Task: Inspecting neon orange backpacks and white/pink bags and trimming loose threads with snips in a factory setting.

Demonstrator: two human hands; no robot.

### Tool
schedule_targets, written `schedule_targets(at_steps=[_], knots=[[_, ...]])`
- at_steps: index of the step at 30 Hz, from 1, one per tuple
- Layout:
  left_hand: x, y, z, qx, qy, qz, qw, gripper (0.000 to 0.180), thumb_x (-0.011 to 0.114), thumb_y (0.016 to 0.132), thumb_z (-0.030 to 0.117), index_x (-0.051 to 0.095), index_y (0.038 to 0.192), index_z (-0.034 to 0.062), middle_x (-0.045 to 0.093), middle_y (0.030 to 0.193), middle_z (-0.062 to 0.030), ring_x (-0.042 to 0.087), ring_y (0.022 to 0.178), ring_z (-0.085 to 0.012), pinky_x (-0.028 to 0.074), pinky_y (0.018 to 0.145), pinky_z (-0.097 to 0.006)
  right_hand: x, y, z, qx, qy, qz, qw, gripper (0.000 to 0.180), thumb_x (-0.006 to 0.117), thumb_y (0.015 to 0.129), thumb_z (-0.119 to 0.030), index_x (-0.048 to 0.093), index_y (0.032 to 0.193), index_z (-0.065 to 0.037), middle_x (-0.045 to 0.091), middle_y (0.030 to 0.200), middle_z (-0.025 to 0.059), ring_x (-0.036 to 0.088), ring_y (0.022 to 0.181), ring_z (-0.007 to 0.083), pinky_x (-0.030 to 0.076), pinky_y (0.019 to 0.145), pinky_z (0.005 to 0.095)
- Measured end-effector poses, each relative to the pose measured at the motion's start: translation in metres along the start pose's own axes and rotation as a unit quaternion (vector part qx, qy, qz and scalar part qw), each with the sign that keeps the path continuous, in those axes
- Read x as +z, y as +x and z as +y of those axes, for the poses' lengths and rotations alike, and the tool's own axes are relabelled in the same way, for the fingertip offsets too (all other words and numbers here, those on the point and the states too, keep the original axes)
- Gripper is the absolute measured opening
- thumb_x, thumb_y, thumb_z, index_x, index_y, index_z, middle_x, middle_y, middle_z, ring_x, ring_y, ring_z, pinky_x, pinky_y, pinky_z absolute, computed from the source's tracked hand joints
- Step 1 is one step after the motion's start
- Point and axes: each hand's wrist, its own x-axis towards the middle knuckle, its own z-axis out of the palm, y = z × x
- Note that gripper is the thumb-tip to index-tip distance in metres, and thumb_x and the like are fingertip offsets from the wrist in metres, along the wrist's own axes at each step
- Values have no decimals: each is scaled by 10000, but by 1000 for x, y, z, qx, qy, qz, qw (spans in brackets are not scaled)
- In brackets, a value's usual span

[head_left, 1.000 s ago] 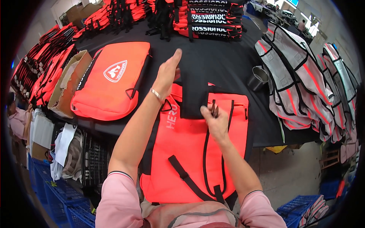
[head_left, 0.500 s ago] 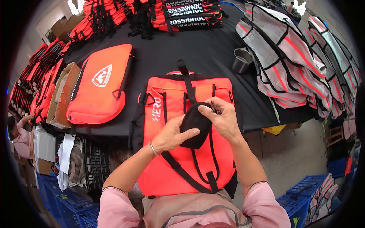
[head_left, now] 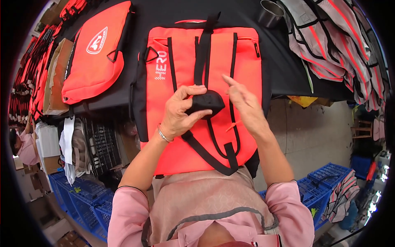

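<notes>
A bright orange-red backpack (head_left: 181,154) with black straps lies on the table before me, hanging over its near edge. Above its middle, my left hand (head_left: 179,110) pinches a black padded fabric piece (head_left: 212,103) between thumb and fingers. The piece looks folded over into a rounded block, and its far side is hidden. My right hand (head_left: 248,108) is just to the right, apart from it, with the index finger stretched out and nothing visible in the fingers. A thin reddish strand (head_left: 233,125) shows below the right hand.
Another orange bag (head_left: 88,68) lies at the left, beside a cardboard box (head_left: 57,76). A metal cup (head_left: 270,13) stands at the far right, next to grey bag pieces with red stripes (head_left: 325,45). Blue crates (head_left: 329,175) sit low on both sides. A person works at the far left.
My right hand has let go of the black piece and moved right and lower. The left hand keeps hold, now with the piece folded smaller. The view has tilted down toward me.
</notes>
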Motion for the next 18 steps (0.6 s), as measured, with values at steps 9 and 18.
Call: schedule_targets(at_steps=[9,18], knots=[[9,-14,3,-95,-36,16,995,235,822,715,40,765,943,50,692,872,-82,637,770,-159,513,664,-273,-1,-42,-9,-2,-124,56,991,189,731,867,-130,634,939,15,678,819,79,635,732,132,515,692,273],[8,-13,-2,-83,-32,6,996,233,805,712,20,772,936,75,697,881,-68,641,761,-160,512,660,-275,3,-29,-2,-31,-129,10,991,147,727,872,-100,660,938,12,646,780,15,564,725,63,470,668,232]])
